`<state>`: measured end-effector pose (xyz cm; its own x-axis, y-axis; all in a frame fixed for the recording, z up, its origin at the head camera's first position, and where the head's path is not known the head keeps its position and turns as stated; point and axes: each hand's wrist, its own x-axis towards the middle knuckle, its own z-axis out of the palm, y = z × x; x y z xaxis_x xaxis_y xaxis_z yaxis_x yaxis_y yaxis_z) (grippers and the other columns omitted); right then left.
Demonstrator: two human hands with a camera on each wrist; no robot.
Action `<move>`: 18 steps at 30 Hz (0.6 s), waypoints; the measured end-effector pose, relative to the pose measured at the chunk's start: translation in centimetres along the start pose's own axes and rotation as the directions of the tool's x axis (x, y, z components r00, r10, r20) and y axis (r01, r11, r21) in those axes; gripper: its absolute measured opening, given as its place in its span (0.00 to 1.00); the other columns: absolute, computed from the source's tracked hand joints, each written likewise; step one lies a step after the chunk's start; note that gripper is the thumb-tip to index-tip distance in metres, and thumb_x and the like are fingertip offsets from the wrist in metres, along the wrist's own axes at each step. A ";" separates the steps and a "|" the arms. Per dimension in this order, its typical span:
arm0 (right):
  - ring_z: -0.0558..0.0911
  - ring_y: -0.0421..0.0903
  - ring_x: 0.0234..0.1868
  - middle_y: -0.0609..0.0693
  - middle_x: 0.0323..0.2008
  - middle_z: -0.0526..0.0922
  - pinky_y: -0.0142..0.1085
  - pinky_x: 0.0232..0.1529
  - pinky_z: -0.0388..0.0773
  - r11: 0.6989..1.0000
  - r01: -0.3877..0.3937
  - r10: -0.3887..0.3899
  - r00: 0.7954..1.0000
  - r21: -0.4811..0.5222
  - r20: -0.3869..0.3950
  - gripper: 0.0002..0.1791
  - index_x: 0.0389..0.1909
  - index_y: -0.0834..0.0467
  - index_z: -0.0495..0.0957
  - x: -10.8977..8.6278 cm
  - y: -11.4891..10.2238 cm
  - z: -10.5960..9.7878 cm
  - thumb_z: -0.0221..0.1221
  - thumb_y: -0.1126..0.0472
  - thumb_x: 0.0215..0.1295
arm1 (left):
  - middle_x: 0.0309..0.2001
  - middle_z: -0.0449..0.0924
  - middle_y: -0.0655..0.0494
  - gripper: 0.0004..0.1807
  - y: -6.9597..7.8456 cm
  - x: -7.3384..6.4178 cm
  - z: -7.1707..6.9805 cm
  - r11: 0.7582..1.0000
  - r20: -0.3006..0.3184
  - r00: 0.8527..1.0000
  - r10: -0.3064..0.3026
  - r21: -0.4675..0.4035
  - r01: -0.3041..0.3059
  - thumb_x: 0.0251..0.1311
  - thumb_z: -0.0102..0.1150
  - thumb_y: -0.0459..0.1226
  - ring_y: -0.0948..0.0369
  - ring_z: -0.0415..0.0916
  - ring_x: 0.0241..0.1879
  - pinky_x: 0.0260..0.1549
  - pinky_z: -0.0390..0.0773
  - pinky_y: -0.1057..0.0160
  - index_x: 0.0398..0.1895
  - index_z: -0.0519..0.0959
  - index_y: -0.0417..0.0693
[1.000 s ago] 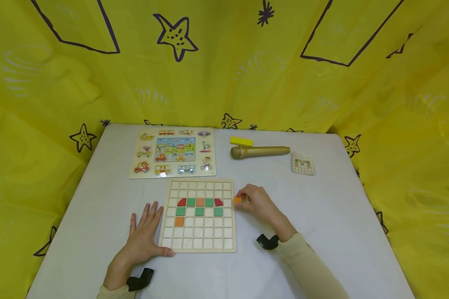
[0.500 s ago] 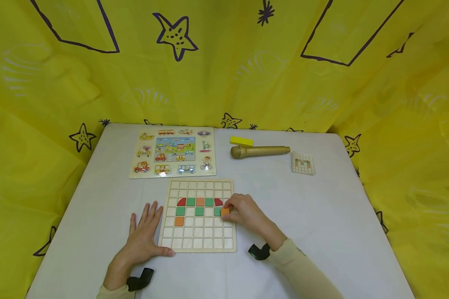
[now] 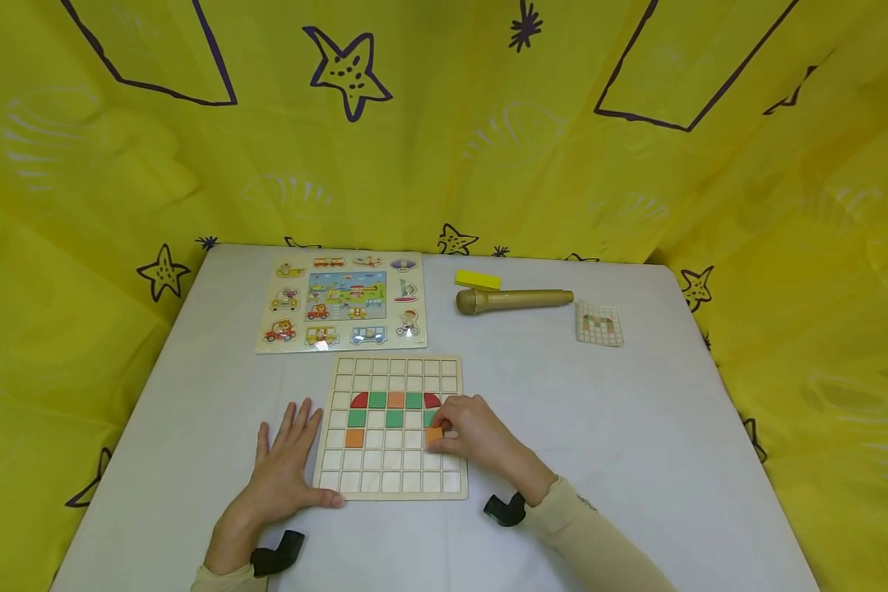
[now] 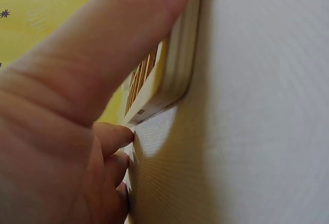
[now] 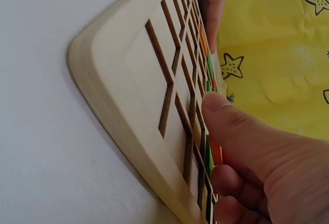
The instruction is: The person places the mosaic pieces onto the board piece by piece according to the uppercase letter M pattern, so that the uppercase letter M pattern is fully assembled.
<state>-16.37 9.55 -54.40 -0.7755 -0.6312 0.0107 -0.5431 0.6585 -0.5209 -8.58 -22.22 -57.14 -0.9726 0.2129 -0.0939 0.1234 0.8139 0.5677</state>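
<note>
A wooden grid board lies on the table with red, green and orange tiles set in some of its squares. My right hand pinches an orange square tile between thumb and fingers, over the board's right side, just below a green tile. In the right wrist view the thumb partly hides that tile. My left hand lies with fingers spread along the board's left edge, its thumb touching the lower left corner. Another orange tile sits on the left of the board.
A vehicle picture puzzle lies behind the board. To the right of it are a yellow block and a gold microphone-shaped object. A small pattern card lies at the right. Yellow curtains surround the table.
My right hand has moved from beside the board's right edge leftward and down over the board, carrying the orange tile. The left hand has stayed in place.
</note>
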 end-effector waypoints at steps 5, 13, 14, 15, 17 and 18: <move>0.71 0.35 0.31 0.37 0.28 0.75 0.35 0.36 0.63 1.000 0.004 -0.004 1.000 -0.014 -0.003 0.17 0.33 0.54 0.83 -0.1 -0.1 0.3 0.74 0.47 0.50 | 0.76 0.39 0.38 0.78 0.0 0.0 0.0 1.000 0.000 1.000 0.005 0.000 -0.005 0.21 0.76 0.68 0.44 0.26 0.74 0.62 0.17 0.39 0.75 0.51 0.35; 0.71 0.34 0.30 0.36 0.27 0.74 0.34 0.35 0.63 1.000 -0.005 0.005 1.000 -0.010 -0.010 0.16 0.33 0.53 0.83 0.0 -0.1 0.5 0.73 0.47 0.50 | 0.76 0.40 0.37 0.78 0.0 -0.1 0.0 1.000 -0.002 1.000 0.007 0.001 -0.007 0.21 0.76 0.67 0.43 0.27 0.74 0.62 0.18 0.38 0.75 0.52 0.34; 0.71 0.35 0.30 0.36 0.27 0.74 0.34 0.35 0.63 1.000 -0.008 0.008 1.000 -0.006 -0.008 0.16 0.33 0.53 0.83 0.0 -0.1 0.6 0.73 0.47 0.50 | 0.76 0.40 0.37 0.77 0.0 -0.1 0.0 1.000 -0.002 1.000 0.007 0.001 -0.006 0.21 0.76 0.67 0.43 0.27 0.74 0.62 0.18 0.38 0.75 0.52 0.34; 0.71 0.35 0.30 0.36 0.27 0.74 0.34 0.35 0.63 1.000 -0.011 0.011 1.000 -0.003 -0.007 0.16 0.33 0.53 0.82 0.0 -0.1 0.6 0.73 0.47 0.50 | 0.76 0.40 0.37 0.77 0.0 -0.1 0.0 1.000 -0.002 1.000 0.006 0.001 -0.006 0.21 0.76 0.67 0.43 0.27 0.74 0.62 0.18 0.38 0.75 0.52 0.34; 0.70 0.35 0.30 0.36 0.27 0.73 0.34 0.35 0.63 1.000 -0.015 0.015 1.000 0.000 -0.004 0.16 0.33 0.52 0.82 0.0 0.0 0.7 0.73 0.47 0.50 | 0.76 0.40 0.38 0.78 0.0 -0.1 0.0 1.000 -0.002 1.000 0.006 0.001 -0.006 0.21 0.76 0.67 0.43 0.27 0.74 0.62 0.18 0.39 0.75 0.52 0.34; 0.70 0.35 0.29 0.36 0.26 0.73 0.34 0.35 0.64 1.000 -0.015 0.015 1.000 0.002 -0.005 0.16 0.33 0.52 0.82 0.0 0.0 0.7 0.73 0.47 0.50 | 0.76 0.40 0.38 0.77 0.0 -0.1 0.0 1.000 -0.002 1.000 0.005 0.001 -0.005 0.21 0.76 0.67 0.43 0.27 0.74 0.62 0.18 0.38 0.75 0.52 0.34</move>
<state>-16.11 9.27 -54.96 -0.7854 -0.6190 0.0071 -0.5307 0.6674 -0.5224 -8.53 -22.23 -57.13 -0.9723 0.2161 -0.0891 0.1287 0.8132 0.5676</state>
